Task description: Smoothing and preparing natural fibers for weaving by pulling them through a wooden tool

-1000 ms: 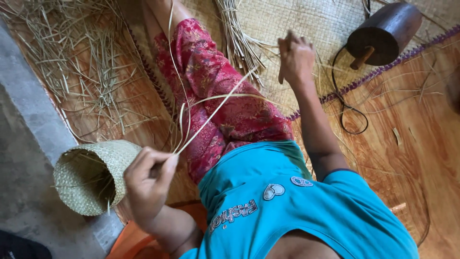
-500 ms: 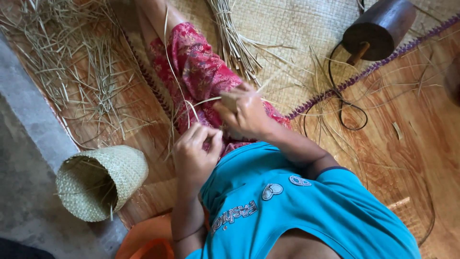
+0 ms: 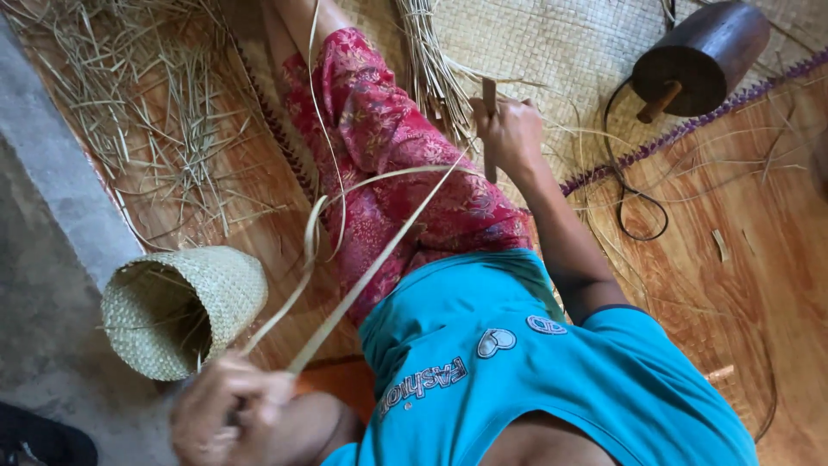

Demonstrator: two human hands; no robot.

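Note:
I sit with my legs in red patterned trousers stretched out. My left hand is low at the left, blurred, pinching the ends of long pale straw strips. The strips run taut up and to the right across my lap to my right hand. That hand is closed around a short wooden stick-like tool held upright, where the strips meet it. A loose strip curls over my thigh.
A small woven basket lies on its side at the left beside a grey concrete strip. Loose straw covers the wooden floor. A straw bundle, a woven mat, a dark wooden cylinder with a handle and a black cord lie ahead.
Half a second ago both hands were together over my lap. Now they are drawn apart, the left down to the left and the right up, with the strips stretched between them.

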